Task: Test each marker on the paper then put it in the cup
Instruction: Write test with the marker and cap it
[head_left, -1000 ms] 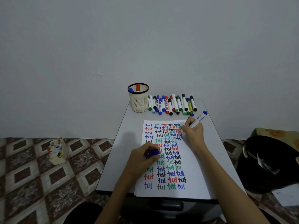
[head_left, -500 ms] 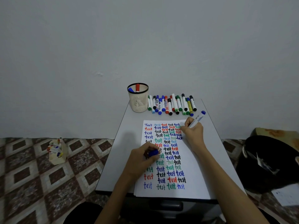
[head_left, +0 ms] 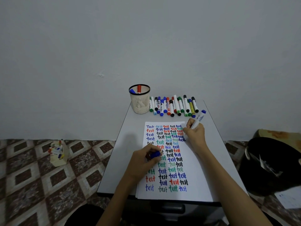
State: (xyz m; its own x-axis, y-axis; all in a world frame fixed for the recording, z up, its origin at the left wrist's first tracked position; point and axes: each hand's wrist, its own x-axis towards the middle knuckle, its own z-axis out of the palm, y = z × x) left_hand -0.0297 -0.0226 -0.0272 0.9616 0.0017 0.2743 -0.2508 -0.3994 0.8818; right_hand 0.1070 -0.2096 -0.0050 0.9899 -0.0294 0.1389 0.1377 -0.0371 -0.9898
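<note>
Two hands were down on the paper [head_left: 197, 170] at centre frame. The right hand [head_left: 194, 134], up near the sheet's top right corner, had its fingers curled tight around a white marker [head_left: 199, 119], whose blue end poked up and to the right. Its tip was buried under the hand, so whether it touched the sheet could not be told. The left hand [head_left: 143, 162], lower and left of centre, rested on the sheet with fingers folded around a blue cap [head_left: 155, 154], covering some of the written words [head_left: 172, 170]. Those read "test" in blue, red, green and black down the left part of the page.

Above, at the far edge of the table [head_left: 123, 144], the mesh cup [head_left: 140, 103] stood with a red marker [head_left: 139, 89] and a blue marker [head_left: 132, 91] peeking over its rim, most of each hidden inside. Just right of it lay a row of capped markers [head_left: 173, 106], packed too closely for a sure count. At lower left, a small box [head_left: 57, 158] on the tiled floor held bits too blurred to name. A dark shape [head_left: 268, 165] at right was cut off by the frame edge.
</note>
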